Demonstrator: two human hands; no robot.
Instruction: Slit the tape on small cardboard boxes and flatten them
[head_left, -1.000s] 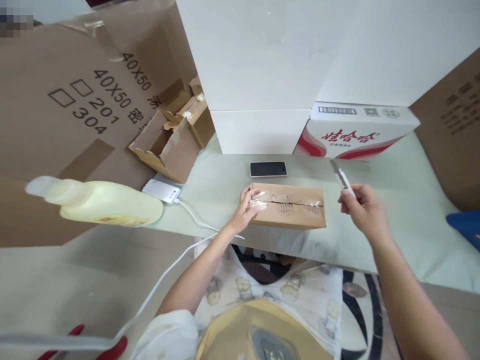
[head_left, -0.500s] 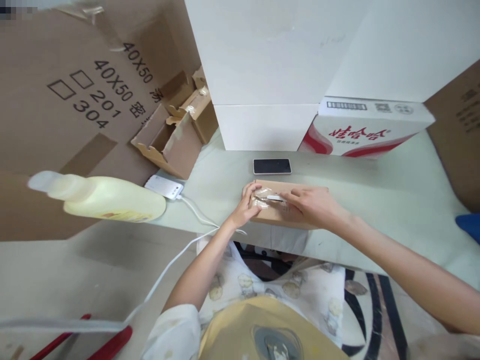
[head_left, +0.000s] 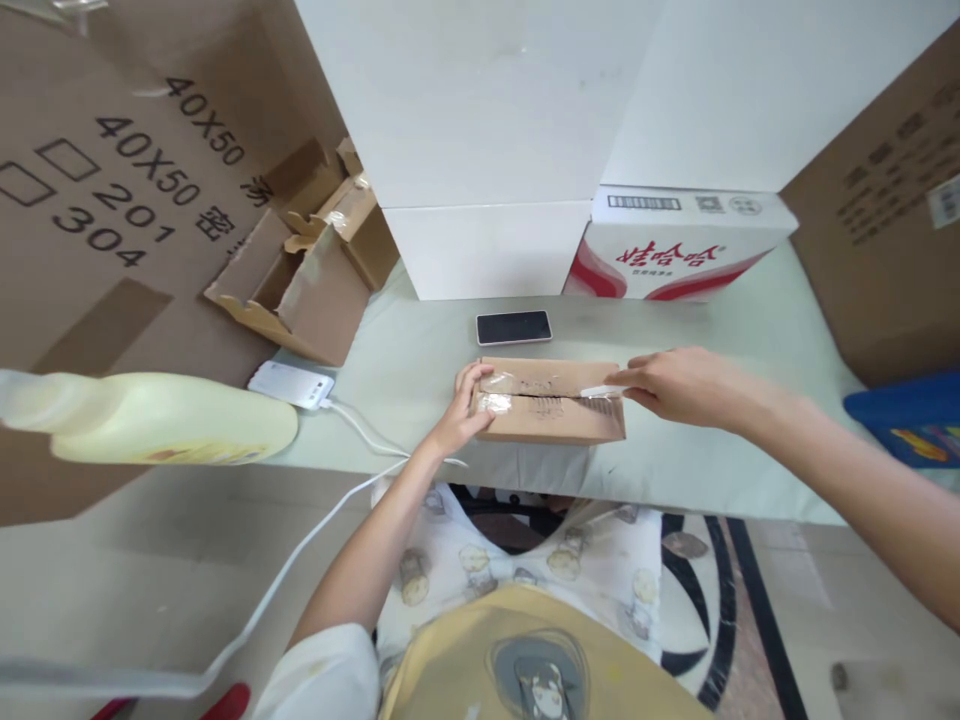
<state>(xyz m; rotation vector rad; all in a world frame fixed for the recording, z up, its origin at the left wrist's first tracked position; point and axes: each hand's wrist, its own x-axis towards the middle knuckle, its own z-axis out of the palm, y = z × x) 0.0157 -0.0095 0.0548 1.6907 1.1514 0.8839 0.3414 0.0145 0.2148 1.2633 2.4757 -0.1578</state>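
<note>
A small brown cardboard box (head_left: 551,425) lies on the cloth-covered table with clear tape over its top seam. My left hand (head_left: 463,412) grips its left end, thumb on the near side and fingers on the far side. My right hand (head_left: 667,385) is closed on a thin white tool (head_left: 597,391), whose tip rests at the seam near the box's right end. Beyond the box lies a black-screened phone (head_left: 514,327).
A yellow bottle (head_left: 180,418), a white power bank (head_left: 291,385) with a cable, and open cartons (head_left: 319,295) are at left. White boxes (head_left: 487,250) and a red-and-white box (head_left: 667,250) stand behind. A blue packet (head_left: 911,420) is at right.
My right hand has moved right along the seam with the white tool, from near the taped left end to the right end. My left hand still holds the box. The view has shifted.
</note>
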